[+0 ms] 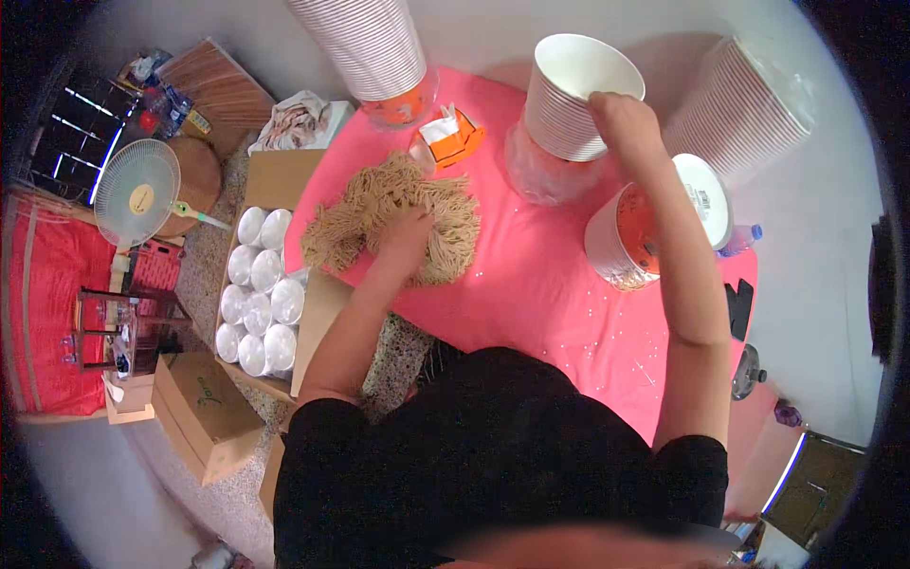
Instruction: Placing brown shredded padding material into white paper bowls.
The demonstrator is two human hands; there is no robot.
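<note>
A heap of tan noodles (445, 232) lies on the left part of the pink-covered table. My left hand (406, 237) reaches into its middle, fingers curled into the strands and partly hidden by them. Farther right, my right hand (621, 119) pinches the rim of the top white paper bucket (583, 62) in a nested stack. Clear plastic wrap (545, 166) bunches around the lower part of that stack. Close to my right forearm stand a white-and-orange bucket (611, 232) and a round white lid or bucket end (701, 199).
More nested buckets stand at the back left (370, 47) and right (739, 109). An orange tissue pack (453, 140) sits behind the noodles. Left of the pink tablecloth (531, 303), an open carton (318, 322) holds several wrapped white cup stacks (256, 313). A fan (137, 194) stands farther left.
</note>
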